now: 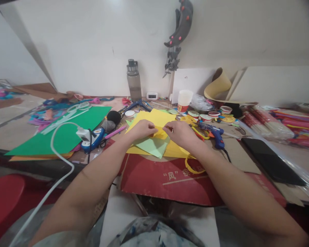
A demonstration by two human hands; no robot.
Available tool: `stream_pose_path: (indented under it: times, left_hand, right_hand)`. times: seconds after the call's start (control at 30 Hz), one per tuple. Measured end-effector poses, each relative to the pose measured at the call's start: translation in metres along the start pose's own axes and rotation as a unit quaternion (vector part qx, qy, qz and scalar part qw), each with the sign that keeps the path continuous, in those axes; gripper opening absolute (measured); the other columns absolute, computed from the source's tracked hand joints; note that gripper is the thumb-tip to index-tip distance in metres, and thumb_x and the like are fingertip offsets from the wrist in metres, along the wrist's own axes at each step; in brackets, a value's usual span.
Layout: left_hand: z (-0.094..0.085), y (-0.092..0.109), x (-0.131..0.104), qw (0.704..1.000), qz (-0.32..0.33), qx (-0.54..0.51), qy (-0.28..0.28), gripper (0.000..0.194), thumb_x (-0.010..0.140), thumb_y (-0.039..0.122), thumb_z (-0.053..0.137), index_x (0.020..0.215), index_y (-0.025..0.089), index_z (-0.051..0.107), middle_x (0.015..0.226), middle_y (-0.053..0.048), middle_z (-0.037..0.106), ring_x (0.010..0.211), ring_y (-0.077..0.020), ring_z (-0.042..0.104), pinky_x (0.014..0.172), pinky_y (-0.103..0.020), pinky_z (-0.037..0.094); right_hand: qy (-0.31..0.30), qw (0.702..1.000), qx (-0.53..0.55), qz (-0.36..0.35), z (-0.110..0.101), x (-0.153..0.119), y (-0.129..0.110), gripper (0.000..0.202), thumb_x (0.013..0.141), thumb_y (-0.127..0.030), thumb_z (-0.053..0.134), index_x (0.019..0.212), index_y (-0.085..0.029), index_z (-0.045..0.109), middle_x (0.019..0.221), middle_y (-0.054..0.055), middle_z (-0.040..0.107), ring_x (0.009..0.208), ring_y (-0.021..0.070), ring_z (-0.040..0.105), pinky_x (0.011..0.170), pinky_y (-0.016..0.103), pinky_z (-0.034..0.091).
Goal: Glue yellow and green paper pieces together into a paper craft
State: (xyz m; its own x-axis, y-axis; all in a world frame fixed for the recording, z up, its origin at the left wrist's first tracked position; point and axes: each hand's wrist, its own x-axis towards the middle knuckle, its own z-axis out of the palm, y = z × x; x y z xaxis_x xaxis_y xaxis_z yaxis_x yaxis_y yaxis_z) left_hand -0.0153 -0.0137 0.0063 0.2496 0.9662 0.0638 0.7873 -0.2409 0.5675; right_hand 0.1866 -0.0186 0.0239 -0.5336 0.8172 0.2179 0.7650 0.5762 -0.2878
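Both hands are over a pile of yellow paper [158, 116] and a light green sheet [154, 146] in the middle of the table. My left hand [143, 129] has its fingers pinched at the left end of a small yellow piece [160, 132]. On the right side of that piece, my right hand [179, 133] is closed, thumb and fingertips together. The small piece blends into the yellow paper behind it, so its shape is hard to make out. Below my right wrist lies a yellow ring-shaped strip [193, 166] on the red board [167, 178].
A blue glue gun [217, 135] and a black phone [273, 159] lie to the right. On the left are green paper [67, 130] and a blue power socket [94, 139] with a white cable. Behind stand a bottle [134, 82] and a paper cup [184, 101].
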Motion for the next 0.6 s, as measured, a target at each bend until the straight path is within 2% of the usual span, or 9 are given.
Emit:
stream_pose_path:
  times: [0.1, 0.23, 0.43, 0.6]
  left_hand:
    - [-0.001, 0.000, 0.000, 1.000, -0.005, -0.025, 0.009, 0.030, 0.080, 0.036, 0.057, 0.058, 0.016, 0.063, 0.055, 0.000, 0.064, 0.056, -0.0124, 0.056, 0.054, -0.024, 0.036]
    - [0.001, 0.002, -0.001, 0.999, 0.011, -0.017, 0.034, 0.023, 0.078, 0.031, 0.059, 0.063, 0.015, 0.066, 0.059, 0.000, 0.065, 0.057, -0.0117, 0.055, 0.056, -0.023, 0.036]
    - [0.003, 0.007, -0.003, 0.998, 0.034, 0.017, 0.053, 0.020, 0.080, 0.026, 0.059, 0.068, 0.015, 0.070, 0.066, -0.002, 0.068, 0.063, -0.0127, 0.057, 0.061, -0.026, 0.037]
    - [0.002, 0.010, -0.004, 0.998, 0.022, 0.038, 0.053, 0.021, 0.082, 0.025, 0.060, 0.068, 0.015, 0.071, 0.064, -0.002, 0.067, 0.061, -0.0130, 0.054, 0.060, -0.027, 0.036]
  right_hand:
    - [-0.039, 0.997, 0.013, -0.065, 0.006, -0.001, 0.001, 0.026, 0.096, -0.028, 0.053, 0.104, -0.019, 0.076, 0.101, 0.009, 0.070, 0.094, 0.0188, 0.062, 0.085, 0.028, 0.042]
    - [-0.087, 0.989, -0.025, -0.121, 0.017, -0.005, 0.000, 0.028, 0.096, -0.029, 0.053, 0.109, -0.019, 0.076, 0.109, 0.012, 0.064, 0.102, 0.0228, 0.057, 0.097, 0.034, 0.039]
    - [-0.123, 0.985, -0.048, -0.112, 0.017, -0.009, -0.003, 0.031, 0.096, -0.029, 0.051, 0.114, -0.017, 0.073, 0.114, 0.012, 0.061, 0.105, 0.0248, 0.054, 0.096, 0.037, 0.040]
    - [-0.155, 0.979, -0.082, -0.107, 0.011, -0.009, -0.009, 0.030, 0.097, -0.027, 0.049, 0.111, -0.013, 0.071, 0.113, 0.014, 0.060, 0.105, 0.0248, 0.055, 0.093, 0.035, 0.042]
